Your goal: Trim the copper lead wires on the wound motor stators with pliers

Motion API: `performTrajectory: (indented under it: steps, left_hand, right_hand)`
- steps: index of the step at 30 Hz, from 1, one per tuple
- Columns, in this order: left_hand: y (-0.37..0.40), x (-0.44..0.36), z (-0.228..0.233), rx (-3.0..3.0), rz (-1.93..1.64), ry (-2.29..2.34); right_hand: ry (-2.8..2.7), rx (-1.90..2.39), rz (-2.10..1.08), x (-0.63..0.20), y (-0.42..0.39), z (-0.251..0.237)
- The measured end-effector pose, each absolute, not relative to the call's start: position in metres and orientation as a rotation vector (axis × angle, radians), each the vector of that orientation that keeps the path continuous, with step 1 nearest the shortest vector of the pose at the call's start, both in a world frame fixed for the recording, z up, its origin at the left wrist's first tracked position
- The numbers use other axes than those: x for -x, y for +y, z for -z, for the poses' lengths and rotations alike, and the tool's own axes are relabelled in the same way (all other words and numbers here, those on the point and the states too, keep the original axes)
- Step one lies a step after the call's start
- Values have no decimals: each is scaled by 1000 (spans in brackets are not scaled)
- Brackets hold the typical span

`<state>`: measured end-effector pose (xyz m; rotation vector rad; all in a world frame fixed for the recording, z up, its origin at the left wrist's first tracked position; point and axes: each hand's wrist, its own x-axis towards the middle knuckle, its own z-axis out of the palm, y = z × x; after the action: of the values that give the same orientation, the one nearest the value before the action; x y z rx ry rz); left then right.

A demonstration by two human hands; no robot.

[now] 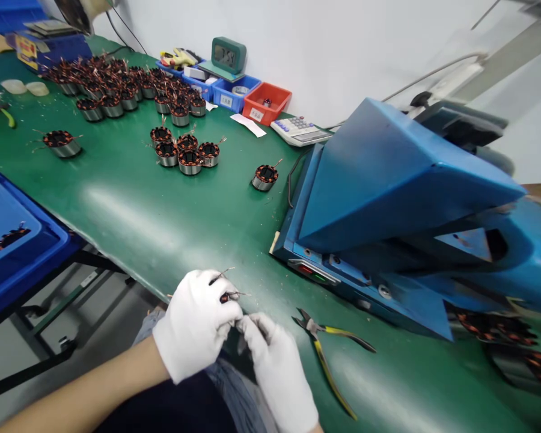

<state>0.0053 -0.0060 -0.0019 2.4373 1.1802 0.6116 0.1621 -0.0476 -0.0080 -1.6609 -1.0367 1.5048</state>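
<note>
Both my hands wear white gloves and meet at the near edge of the green table [153,216]. My left hand [193,322] is closed around a small wound stator [225,296], whose copper wire ends stick out above the fingers. My right hand [277,367] pinches at the same stator from the right; what its fingertips grip is hidden. Yellow-handled pliers [327,352] lie on the table just right of my right hand.
A big blue machine [388,204] fills the right side. Several stators sit in a cluster [187,151], one alone [265,177], another at left [62,143], many more at the back [112,87]. Blue and orange bins [267,102], a calculator [300,130], a blue crate [13,240].
</note>
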Motion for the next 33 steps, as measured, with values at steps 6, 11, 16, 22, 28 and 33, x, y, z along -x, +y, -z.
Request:
performTrajectory:
  steps: [6, 11, 16, 22, 28, 33]
  left_hand:
    - [-3, -4, -4, -2457, -518, 1127]
    - [-3, -3, -1, -2441, -523, 1117]
    - [-4, -3, 2, -2437, -533, 1141]
    - [-3, -2, -4, -2424, -500, 1112]
    - [-3, -4, -5, -2414, -490, 1100]
    - [-4, -5, -5, -2454, -484, 1132]
  right_hand:
    - [-783, 1532, -2035, -167, -47, 6]
    - [-1664, 1862, -922, -172, -57, 11]
    - [-1316, 1729, -1147, -156, -56, 12]
    - [-338, 1154, -2092, -161, -49, 5]
    - [-1387, 1863, -1197, -172, -60, 10]
    - [-1181, 1735, -1055, -150, -60, 14]
